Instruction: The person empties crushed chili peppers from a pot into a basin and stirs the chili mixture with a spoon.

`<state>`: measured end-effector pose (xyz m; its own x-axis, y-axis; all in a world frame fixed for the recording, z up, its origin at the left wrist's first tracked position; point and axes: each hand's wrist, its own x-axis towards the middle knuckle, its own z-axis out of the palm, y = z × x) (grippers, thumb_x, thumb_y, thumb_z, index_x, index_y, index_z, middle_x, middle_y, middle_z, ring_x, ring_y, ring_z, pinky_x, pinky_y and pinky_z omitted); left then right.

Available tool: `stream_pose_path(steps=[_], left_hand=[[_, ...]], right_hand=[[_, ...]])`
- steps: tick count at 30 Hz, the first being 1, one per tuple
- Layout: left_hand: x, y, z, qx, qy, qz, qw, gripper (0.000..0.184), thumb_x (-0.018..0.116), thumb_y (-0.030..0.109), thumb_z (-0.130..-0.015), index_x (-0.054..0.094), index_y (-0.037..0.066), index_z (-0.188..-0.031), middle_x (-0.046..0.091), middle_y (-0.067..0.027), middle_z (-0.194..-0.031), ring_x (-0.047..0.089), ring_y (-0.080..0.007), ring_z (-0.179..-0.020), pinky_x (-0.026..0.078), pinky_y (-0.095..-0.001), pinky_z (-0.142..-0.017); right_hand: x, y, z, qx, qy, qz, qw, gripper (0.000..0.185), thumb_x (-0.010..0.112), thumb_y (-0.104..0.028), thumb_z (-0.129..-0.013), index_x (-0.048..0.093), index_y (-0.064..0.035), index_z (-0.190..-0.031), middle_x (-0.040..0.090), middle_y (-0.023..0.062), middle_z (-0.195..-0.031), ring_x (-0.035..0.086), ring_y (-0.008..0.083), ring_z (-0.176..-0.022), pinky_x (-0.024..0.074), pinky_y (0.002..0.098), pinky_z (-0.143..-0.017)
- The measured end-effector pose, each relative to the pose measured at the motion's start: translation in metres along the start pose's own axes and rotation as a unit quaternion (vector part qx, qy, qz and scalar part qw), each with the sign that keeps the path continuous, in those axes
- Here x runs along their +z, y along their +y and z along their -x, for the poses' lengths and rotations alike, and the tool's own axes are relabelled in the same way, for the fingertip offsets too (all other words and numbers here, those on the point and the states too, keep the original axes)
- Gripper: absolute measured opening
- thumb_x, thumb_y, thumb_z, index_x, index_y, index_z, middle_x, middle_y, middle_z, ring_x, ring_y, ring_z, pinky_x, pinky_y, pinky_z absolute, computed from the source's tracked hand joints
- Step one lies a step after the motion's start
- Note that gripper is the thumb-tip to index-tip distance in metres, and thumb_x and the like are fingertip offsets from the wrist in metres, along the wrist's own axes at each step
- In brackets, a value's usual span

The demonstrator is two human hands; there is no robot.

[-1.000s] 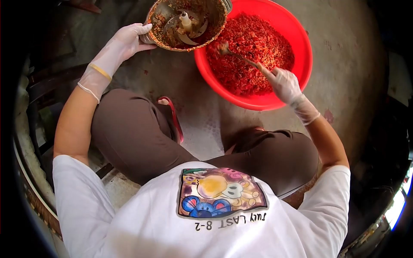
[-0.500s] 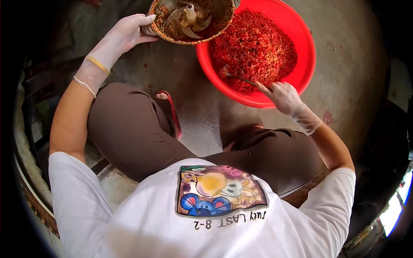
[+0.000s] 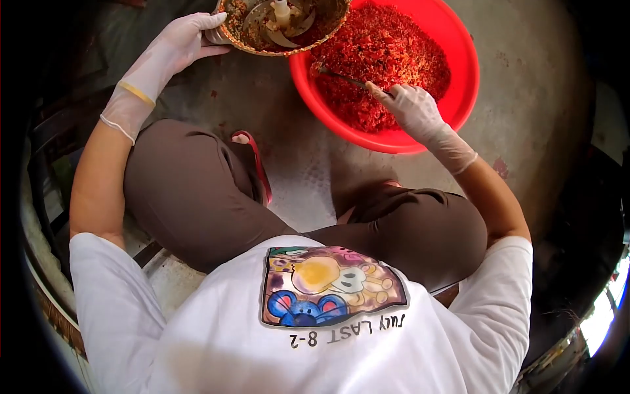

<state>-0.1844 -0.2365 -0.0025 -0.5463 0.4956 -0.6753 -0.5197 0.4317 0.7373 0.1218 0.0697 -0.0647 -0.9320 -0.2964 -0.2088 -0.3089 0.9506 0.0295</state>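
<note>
My left hand (image 3: 187, 41), in a clear glove, grips the side of a metal food-processor bowl (image 3: 252, 49) at the top of the view. Chopped residue coats its wall, and a blade (image 3: 282, 33) on a pale hub sits inside. The bowl is tilted, its right edge over a red plastic basin (image 3: 387, 142). Chopped red chili (image 3: 387, 59) with pale bits is heaped in the basin. Above the basin's near rim, my gloved right hand (image 3: 413, 111) is closed around the handle of a metal fork (image 3: 351, 80). Its head is at the left side of the heap.
Concrete floor (image 3: 518, 85) with reddish stains lies around the basin. My knees (image 3: 190, 177) and a red slipper (image 3: 262, 174) are close in front. Dark furniture-like shapes stand at the left edge.
The fork and my right hand have moved up and left, bringing the fork's head nearer the bowl. The bowl and basin sit slightly higher and further left in view.
</note>
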Motion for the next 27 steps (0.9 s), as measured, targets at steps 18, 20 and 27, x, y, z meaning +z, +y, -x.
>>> stream_pose_path(steps=[18,20,27], left_hand=[[-0.010,-0.002,-0.005,-0.004,-0.025,-0.010,1.000,0.029,0.055,0.026,-0.094,0.053,0.006,-0.115,0.060,-0.0053,-0.113,0.056,-0.0162,-0.106,0.038,-0.0460,-0.103],[-0.007,-0.001,-0.004,-0.003,-0.020,-0.012,1.000,0.028,0.055,0.026,-0.094,0.053,0.006,-0.114,0.060,-0.0053,-0.112,0.056,-0.0161,-0.106,0.038,-0.0459,-0.103],[-0.007,0.000,-0.002,-0.004,-0.025,-0.015,1.000,0.026,0.055,0.026,-0.094,0.054,0.007,-0.111,0.060,-0.0049,-0.110,0.056,-0.0158,-0.105,0.038,-0.0460,-0.103]], right_hand=[[-0.006,0.006,0.123,0.113,0.114,-0.234,0.959,0.065,0.056,0.006,-0.073,0.051,-0.0157,-0.133,0.045,0.0074,-0.066,0.051,0.0255,-0.057,0.0439,0.0361,-0.053],[0.004,0.004,0.122,0.154,0.123,-0.262,0.945,0.064,0.056,0.006,-0.074,0.051,-0.0168,-0.133,0.047,0.0078,-0.067,0.052,0.0258,-0.058,0.0441,0.0361,-0.054],[0.030,-0.017,0.149,0.169,0.050,-0.288,0.941,0.058,0.058,0.002,-0.079,0.053,-0.0202,-0.132,0.053,0.0069,-0.071,0.058,0.0249,-0.063,0.0475,0.0359,-0.057]])
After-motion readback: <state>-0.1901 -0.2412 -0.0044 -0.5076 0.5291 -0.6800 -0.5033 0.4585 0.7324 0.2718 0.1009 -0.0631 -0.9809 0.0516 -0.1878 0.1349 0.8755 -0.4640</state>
